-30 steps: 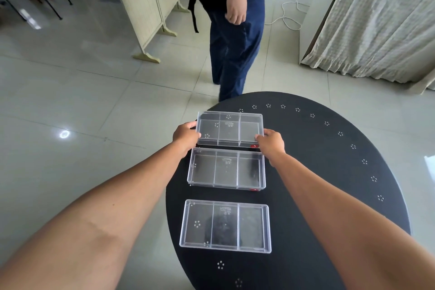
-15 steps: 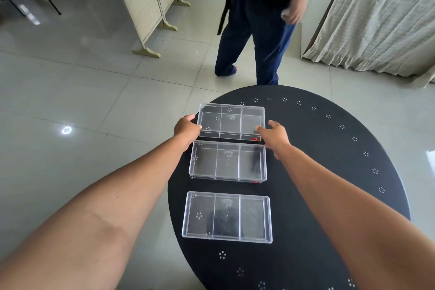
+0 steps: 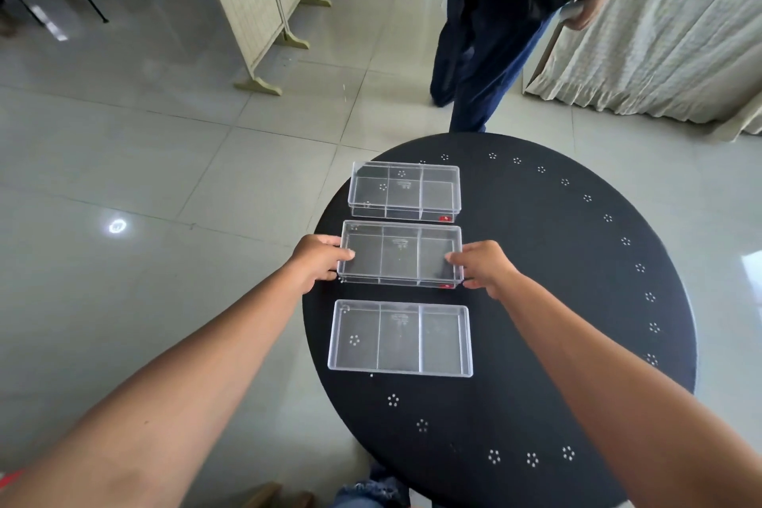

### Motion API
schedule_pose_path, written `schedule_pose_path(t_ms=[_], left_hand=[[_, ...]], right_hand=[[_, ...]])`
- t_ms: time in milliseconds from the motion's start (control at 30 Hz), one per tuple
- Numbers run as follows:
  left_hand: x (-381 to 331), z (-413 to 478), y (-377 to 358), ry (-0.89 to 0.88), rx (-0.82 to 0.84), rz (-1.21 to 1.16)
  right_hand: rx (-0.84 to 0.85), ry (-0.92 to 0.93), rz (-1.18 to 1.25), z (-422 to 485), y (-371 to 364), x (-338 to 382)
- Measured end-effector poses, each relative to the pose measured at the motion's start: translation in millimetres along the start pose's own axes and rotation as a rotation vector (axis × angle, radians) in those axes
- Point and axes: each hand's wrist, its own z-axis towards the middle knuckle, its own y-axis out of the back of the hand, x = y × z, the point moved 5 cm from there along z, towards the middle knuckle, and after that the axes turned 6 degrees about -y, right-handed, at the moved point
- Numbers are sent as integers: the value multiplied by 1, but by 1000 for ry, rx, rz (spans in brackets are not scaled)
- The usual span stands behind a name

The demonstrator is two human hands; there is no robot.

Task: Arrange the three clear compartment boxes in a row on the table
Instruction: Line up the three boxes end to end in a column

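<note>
Three clear boxes sit in a column at frame centre on the black round table (image 3: 556, 301). Far box (image 3: 404, 190) w/ nothing touching it; near box (image 3: 400, 338) likewise. Middle box (image 3: 400, 254) gripped at both short ends: left hand (image 3: 319, 262) clasps the left end, right hand (image 3: 480, 262) the right end. Bystander's legs (image 3: 474, 54) at top, beyond the table.

Three boxes (image 3: 400, 254) front-to-back on table (image 3: 556, 301)
</note>
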Motion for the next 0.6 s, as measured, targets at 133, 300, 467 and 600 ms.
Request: schedule_pose_path(t_ms=[133,300,467,600], left_hand=[[6,-6,-2,-2,-22,10],[3,-4,-4,-11,-30,0],[-1,5,-5,0,-27,-10],[-7,10,-6,-2,-44,13]], right_hand=[[-74,-13,25,-6,-3,-12],[-95,-11,40,1,-5,-16],[-110,-8,84,6,-4,-13],[-100,-31,74,10,-4,-10]])
